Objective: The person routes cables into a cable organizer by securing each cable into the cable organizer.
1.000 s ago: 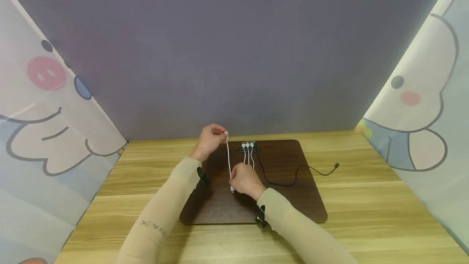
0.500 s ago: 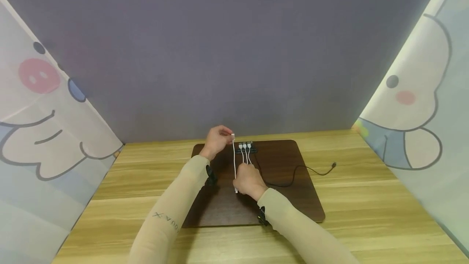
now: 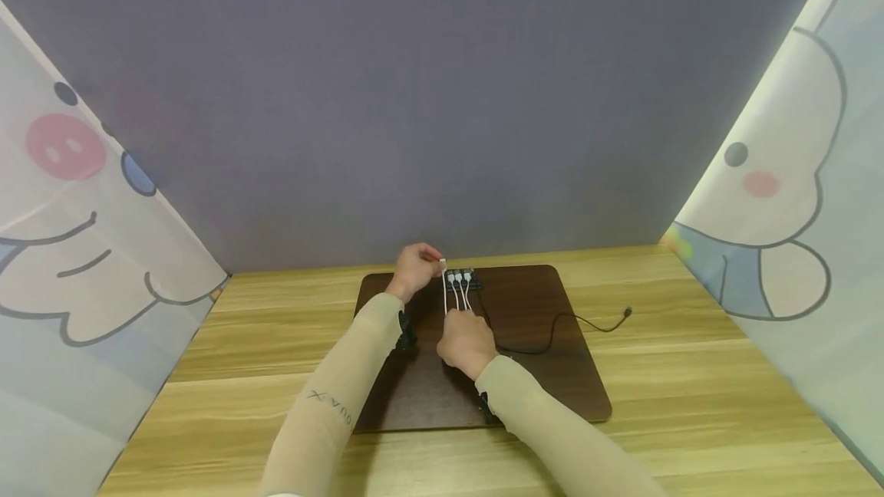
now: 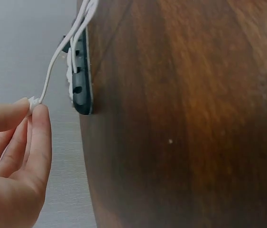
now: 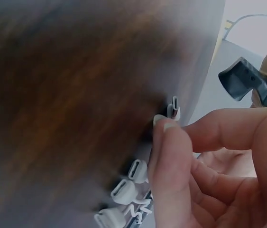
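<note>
A white cable (image 3: 445, 299) stretches between my two hands over the dark brown board (image 3: 539, 393). At its far end my left hand (image 3: 413, 271) pinches the white plug (image 4: 33, 103) between thumb and fingertips, just left of a dark cable clip strip (image 4: 82, 99). Three white plugs (image 3: 459, 279) sit side by side at that strip, their thin cables running toward me. My right hand (image 3: 468, 340) grips the near part of the cable; in the right wrist view a white plug (image 5: 173, 108) pokes out past its fingertips. Several white plugs (image 5: 124, 191) lie beside those fingers.
A black cable (image 3: 545, 348) curves from the strip across the board, its plug (image 3: 627, 312) lying on the light wooden table (image 3: 691, 390). Behind stands a grey panel (image 3: 442, 113). Cartoon-printed curtains (image 3: 766, 251) flank both sides.
Both hands hold the same cable throughout. My left hand has moved right and slightly nearer, bringing the cable close beside the strip. The near plug has gone out of sight in the head view.
</note>
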`<control>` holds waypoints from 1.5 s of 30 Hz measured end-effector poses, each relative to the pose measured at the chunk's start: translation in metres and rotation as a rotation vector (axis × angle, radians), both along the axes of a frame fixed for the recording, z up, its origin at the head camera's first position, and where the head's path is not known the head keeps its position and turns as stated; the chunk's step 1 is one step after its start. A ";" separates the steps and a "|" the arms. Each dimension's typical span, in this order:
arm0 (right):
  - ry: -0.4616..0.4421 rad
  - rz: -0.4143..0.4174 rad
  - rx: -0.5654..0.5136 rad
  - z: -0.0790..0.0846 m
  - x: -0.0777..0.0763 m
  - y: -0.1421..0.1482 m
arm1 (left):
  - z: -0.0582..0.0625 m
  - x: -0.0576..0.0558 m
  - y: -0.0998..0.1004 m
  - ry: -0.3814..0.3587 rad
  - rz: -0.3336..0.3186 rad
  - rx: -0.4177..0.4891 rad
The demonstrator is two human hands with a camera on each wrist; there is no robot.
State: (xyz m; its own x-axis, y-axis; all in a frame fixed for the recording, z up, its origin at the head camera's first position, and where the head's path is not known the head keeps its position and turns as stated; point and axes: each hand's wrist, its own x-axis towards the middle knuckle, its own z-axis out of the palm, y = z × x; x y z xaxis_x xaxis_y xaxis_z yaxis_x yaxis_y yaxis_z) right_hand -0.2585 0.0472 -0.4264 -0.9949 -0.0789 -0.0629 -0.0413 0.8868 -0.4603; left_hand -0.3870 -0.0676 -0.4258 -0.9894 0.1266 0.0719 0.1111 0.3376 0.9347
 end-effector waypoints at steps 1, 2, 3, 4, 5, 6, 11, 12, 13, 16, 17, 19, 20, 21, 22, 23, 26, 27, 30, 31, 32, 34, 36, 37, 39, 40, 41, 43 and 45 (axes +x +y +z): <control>0.006 0.000 0.022 0.000 -0.001 -0.001 | -0.001 0.000 0.001 0.002 0.001 -0.012; 0.012 0.001 0.041 0.000 -0.001 -0.002 | -0.001 -0.001 0.001 0.003 0.001 -0.024; 0.016 0.003 0.055 0.000 -0.001 -0.003 | -0.002 -0.001 0.002 0.001 0.002 -0.038; 0.021 0.004 0.064 -0.001 -0.002 -0.004 | -0.002 -0.001 0.002 -0.001 0.002 -0.054; 0.025 0.005 0.071 -0.001 -0.002 -0.004 | -0.003 -0.001 0.003 -0.002 0.003 -0.073; 0.028 0.005 0.074 -0.001 -0.002 -0.004 | -0.004 -0.001 0.003 -0.002 0.004 -0.090; 0.023 0.015 0.073 0.000 -0.002 -0.004 | -0.008 -0.004 0.003 -0.004 0.010 -0.126; 0.023 0.019 0.073 -0.001 -0.002 -0.004 | -0.008 -0.004 0.003 -0.005 0.012 -0.128; 0.022 0.023 0.072 -0.001 -0.002 -0.004 | -0.008 -0.004 0.003 -0.009 0.016 -0.133; 0.012 0.036 0.068 0.000 -0.002 -0.004 | -0.009 -0.005 0.003 -0.014 0.021 -0.149; 0.010 0.038 0.069 0.000 -0.002 -0.004 | -0.010 -0.006 0.003 -0.018 0.023 -0.153; 0.001 0.043 0.069 0.001 -0.001 -0.004 | -0.011 -0.007 0.003 -0.024 0.026 -0.161; -0.001 0.045 0.071 0.001 -0.001 -0.004 | -0.011 -0.007 0.004 -0.025 0.025 -0.159; -0.003 0.046 0.071 0.001 -0.001 -0.004 | -0.012 -0.007 0.004 -0.031 0.024 -0.155; -0.003 0.046 0.073 0.001 -0.001 -0.004 | -0.012 -0.008 0.004 -0.033 0.024 -0.153; -0.002 0.045 0.074 0.000 -0.001 -0.004 | -0.012 -0.008 0.004 -0.038 0.023 -0.152; 0.002 0.042 0.080 0.000 -0.001 -0.002 | -0.013 -0.008 0.005 -0.045 0.020 -0.140; -0.001 0.040 0.080 0.000 -0.001 -0.002 | -0.013 -0.008 0.006 -0.047 0.019 -0.138; -0.002 0.027 0.090 -0.001 -0.002 -0.002 | -0.013 -0.008 0.007 -0.051 0.014 -0.137; -0.004 0.022 0.092 -0.001 -0.002 -0.002 | -0.014 -0.008 0.007 -0.050 0.014 -0.142; -0.008 0.019 0.093 -0.001 -0.002 -0.002 | -0.014 -0.008 0.007 -0.050 0.014 -0.146; -0.013 0.015 0.096 -0.001 -0.002 -0.003 | -0.015 -0.009 0.007 -0.042 0.016 -0.172; -0.020 0.015 0.095 0.000 -0.001 -0.003 | -0.015 -0.009 0.007 -0.028 0.020 -0.211; -0.021 0.016 0.095 0.000 -0.001 -0.003 | -0.015 -0.009 0.007 -0.021 0.021 -0.230; -0.018 0.016 0.098 0.000 -0.001 -0.003 | -0.015 -0.009 0.007 -0.004 0.020 -0.279; -0.015 0.016 0.100 -0.001 -0.001 -0.004 | -0.015 -0.010 0.008 0.003 0.020 -0.302; -0.011 0.016 0.102 0.000 -0.001 -0.004 | -0.014 -0.010 0.008 0.007 0.019 -0.318; -0.002 0.019 0.106 -0.001 -0.001 -0.004 | -0.013 -0.010 0.008 0.011 0.020 -0.346; -0.001 0.022 0.104 0.000 0.000 -0.004 | -0.013 -0.010 0.008 0.006 0.023 -0.357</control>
State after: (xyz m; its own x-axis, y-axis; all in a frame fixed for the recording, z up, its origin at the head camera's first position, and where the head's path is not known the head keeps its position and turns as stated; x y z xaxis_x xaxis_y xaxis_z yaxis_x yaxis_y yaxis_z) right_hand -0.2586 0.0429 -0.4269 -0.9929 -0.0940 -0.0733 -0.0609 0.9286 -0.3661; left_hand -0.3969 -0.0599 -0.4387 -0.9919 0.1224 0.0332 0.1049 0.6454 0.7566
